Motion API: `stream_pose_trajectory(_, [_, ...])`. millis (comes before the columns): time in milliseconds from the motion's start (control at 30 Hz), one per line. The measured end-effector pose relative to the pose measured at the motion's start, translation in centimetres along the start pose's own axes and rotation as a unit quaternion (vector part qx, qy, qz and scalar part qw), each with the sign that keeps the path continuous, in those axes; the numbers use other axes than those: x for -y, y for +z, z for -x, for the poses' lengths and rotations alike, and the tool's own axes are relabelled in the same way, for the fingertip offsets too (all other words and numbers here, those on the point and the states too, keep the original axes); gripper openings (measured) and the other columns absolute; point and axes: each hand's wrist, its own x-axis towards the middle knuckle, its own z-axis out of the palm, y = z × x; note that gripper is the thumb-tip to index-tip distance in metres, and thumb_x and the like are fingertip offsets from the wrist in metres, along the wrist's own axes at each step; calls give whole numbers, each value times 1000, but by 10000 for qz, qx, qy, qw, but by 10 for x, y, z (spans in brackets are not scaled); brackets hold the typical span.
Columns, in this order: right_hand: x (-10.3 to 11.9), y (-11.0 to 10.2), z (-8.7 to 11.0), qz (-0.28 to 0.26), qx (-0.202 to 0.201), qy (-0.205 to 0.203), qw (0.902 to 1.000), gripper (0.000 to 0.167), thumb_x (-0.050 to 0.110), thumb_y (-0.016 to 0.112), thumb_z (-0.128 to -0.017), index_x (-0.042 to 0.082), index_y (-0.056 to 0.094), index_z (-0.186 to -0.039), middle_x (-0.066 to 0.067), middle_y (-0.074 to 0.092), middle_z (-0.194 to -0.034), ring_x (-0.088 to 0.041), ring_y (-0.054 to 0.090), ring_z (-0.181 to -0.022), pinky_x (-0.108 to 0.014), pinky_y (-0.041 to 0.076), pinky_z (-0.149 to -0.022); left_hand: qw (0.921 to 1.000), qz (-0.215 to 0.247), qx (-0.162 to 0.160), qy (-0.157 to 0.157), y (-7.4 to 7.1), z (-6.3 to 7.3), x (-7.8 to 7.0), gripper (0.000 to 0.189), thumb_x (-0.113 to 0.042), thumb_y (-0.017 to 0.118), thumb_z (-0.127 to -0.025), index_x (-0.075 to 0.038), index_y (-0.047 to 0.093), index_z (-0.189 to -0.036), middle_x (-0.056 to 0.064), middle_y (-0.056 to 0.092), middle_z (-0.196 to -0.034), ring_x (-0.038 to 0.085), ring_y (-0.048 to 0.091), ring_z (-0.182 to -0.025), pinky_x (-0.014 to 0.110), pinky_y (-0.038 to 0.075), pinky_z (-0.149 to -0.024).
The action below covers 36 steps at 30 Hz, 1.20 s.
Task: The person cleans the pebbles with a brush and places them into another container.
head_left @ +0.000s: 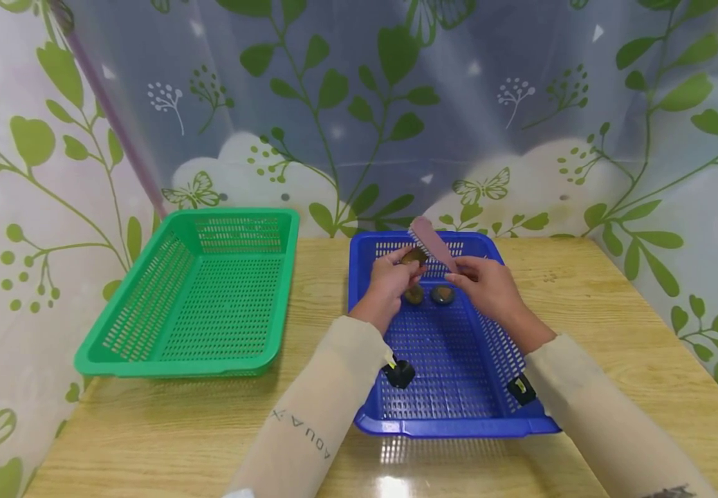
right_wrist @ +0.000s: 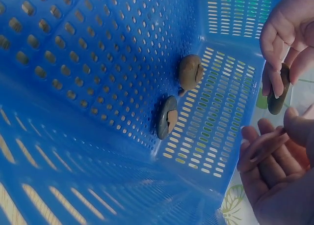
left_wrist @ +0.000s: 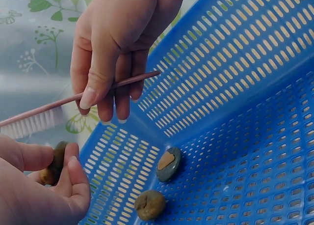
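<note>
- Head view, nearest to us: two pale sleeves (head_left: 309, 408) reach over the desk (head_left: 620, 332).
- Next we meet the blue basket (head_left: 458, 427), its near rim toward the desk's front edge.
- Now the right hand (head_left: 490, 285), and we see thumb and fingers pinching the handle of a pink brush (head_left: 436, 243), bristles facing left.
- Left hand (head_left: 390, 280), fingers gripping an olive-brown stone (head_left: 414, 256), up by the blue basket's far edge; whether bristles touch it, we can't tell.
- Down on the basket floor we spot a dark stone (head_left: 443, 295) with a tan patch near the far right corner, and a round pebble (head_left: 413, 296) just left of it.
- Over at the desk's left, we have the green basket (head_left: 175, 370), apart from the blue.
- Beyond the desk's far edge hangs a leaf-print curtain (head_left: 359, 69).
</note>
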Motion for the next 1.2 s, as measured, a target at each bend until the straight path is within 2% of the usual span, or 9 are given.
stream_pose_trajectory(200, [-2,3,0,-98,182,-126,9997,39,20,62,-96,-2,60,-129,-22,66,-117,-36,64,-107,-50,52,-86,9999,-112,17,107,1,1,1,40,1,59,-94,-4,58,-134,17,69,-113,9,64,-77,18,47,-62])
stream_pose_trajectory(300, [-3,5,-1,-121,301,-226,9992,36,17,63,-95,-2,62,-125,-21,68,-114,-35,65,-104,-49,53,-84,9996,-227,-35,157,1,2,1,40,4,59,-93,-2,59,-132,15,71,-105,10,61,-73,20,48,-63])
stream_pose_trajectory(433, [-4,6,0,-31,476,-302,9984,32,15,64,-95,-1,65,-122,-18,70,-109,-31,67,-98,-45,53,-78,9988,-440,-56,189,0,3,1,36,7,57,-91,-1,63,-126,10,68,-93,12,55,-69,28,50,-71])
stream_pose_trajectory(533, [-5,6,1,63,524,-269,9982,31,15,64,-95,-1,65,-121,-17,71,-107,-27,67,-91,-41,50,-72,9988,-454,-23,167,-1,4,2,37,7,55,-93,-2,62,-128,10,68,-97,12,55,-71,31,50,-76])
stream_pose_trajectory(633, [-6,5,2,191,502,-132,9985,31,16,64,-95,-1,66,-121,-17,71,-107,-28,65,-90,-41,49,-72,9990,-438,22,99,-1,4,2,41,5,54,-95,-5,58,-134,13,69,-109,10,58,-77,25,50,-71])
stream_pose_trajectory(767, [-6,4,1,316,414,33,9986,34,18,63,-95,-3,64,-122,-20,69,-111,-33,65,-99,-47,51,-78,9996,-277,56,78,-1,2,2,43,6,53,-95,-4,55,-137,19,66,-118,9,61,-77,16,45,-59])
stream_pose_trajectory(1000, [-5,-1,0,321,115,132,9993,35,17,62,-96,-6,62,-123,-23,68,-112,-37,64,-104,-52,50,-87,9999,-106,72,100,-1,2,2,40,5,54,-95,-3,57,-135,22,67,-113,5,59,-66,21,42,-61])
stream_pose_trajectory(1100, [-3,-1,-1,238,-28,136,9996,38,17,61,-97,-7,60,-126,-24,66,-114,-38,63,-105,-52,50,-88,9999,-92,80,93,0,1,2,36,-1,53,-98,-3,58,-134,21,69,-107,4,58,-64,21,41,-60])
stream_pose_trajectory(1200, [-3,0,-2,102,-123,112,9998,41,18,61,-97,-8,57,-129,-25,64,-118,-39,63,-107,-52,50,-89,9999,-79,122,47,1,0,2,31,-9,51,-101,-2,60,-130,21,69,-107,3,57,-62,18,38,-55])
